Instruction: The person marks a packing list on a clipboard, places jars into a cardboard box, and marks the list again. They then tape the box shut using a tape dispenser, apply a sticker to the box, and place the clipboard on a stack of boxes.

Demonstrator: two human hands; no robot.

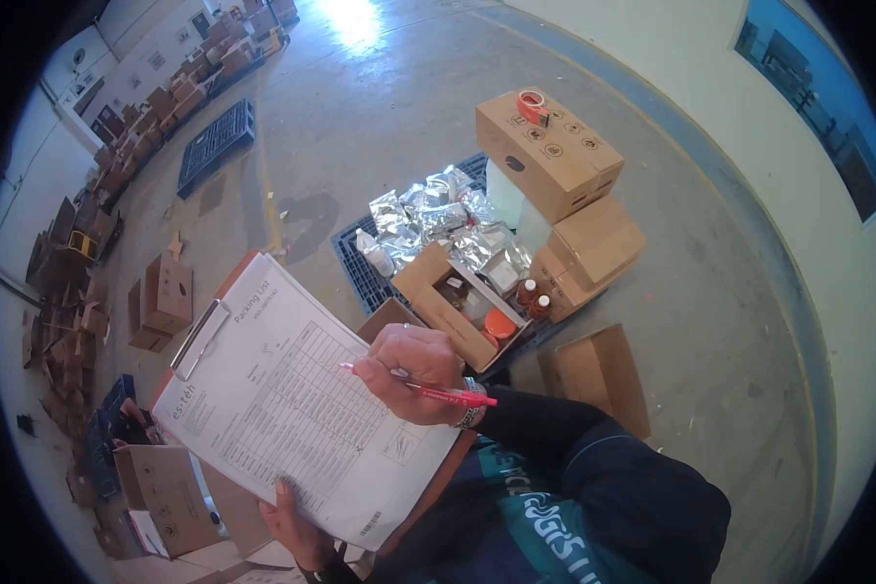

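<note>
My left hand grips the lower edge of a brown clipboard, its thumb on top of the paper. A printed packing list lies under the metal clip, with a table and pen marks on it. Over the right part of the sheet, my right hand is closed round a pink pen, its tip close over the table's rows. A bracelet circles the right wrist. Just beyond this hand is an open carton holding an orange-lidded container and other items.
A blue pallet carries silver foil pouches, brown bottles and stacked cartons. A red tape dispenser sits on the top carton. An open box stands at right; more boxes line the left.
</note>
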